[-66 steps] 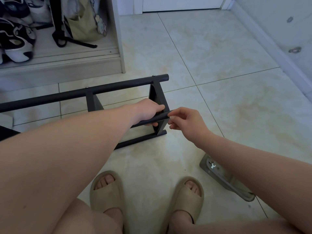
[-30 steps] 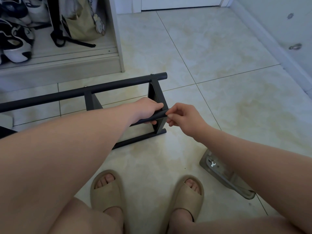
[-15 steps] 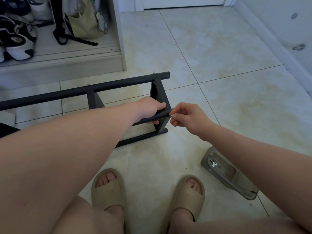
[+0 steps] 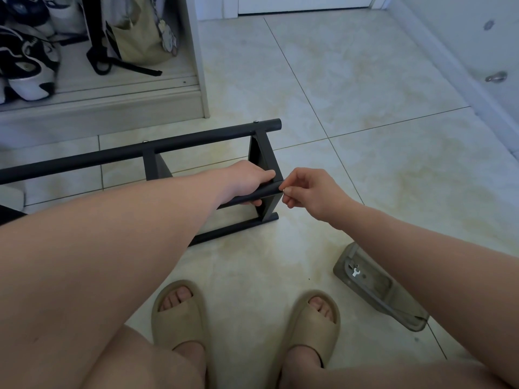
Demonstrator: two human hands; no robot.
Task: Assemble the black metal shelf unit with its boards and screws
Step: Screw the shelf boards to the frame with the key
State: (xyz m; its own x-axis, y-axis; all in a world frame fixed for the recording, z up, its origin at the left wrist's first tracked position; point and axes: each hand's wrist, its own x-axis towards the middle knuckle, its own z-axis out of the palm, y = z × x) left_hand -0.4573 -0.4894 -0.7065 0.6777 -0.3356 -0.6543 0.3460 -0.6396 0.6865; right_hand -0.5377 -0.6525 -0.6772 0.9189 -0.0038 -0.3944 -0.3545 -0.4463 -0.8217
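Tubes of matte black metal form the shelf frame [image 4: 262, 155], lying on its side on the tiled floor [image 4: 365, 94]: round rails joined by flat crosspieces, two small screw heads [image 4: 255, 121] on the far rail [image 4: 196, 140]. Fingers [image 4: 266, 175] of the left hand [image 4: 247, 178] curl around the near rail [image 4: 266, 190]; just right of them, the right hand [image 4: 311, 192] pinches that rail's very end.

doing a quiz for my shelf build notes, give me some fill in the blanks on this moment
The left hand grips a tube of the ___ metal frame.
The right hand pinches at that tube's ___.
The grey tray with a small wrench lies beside the ___ slipper.
Missing words: black; end; right.
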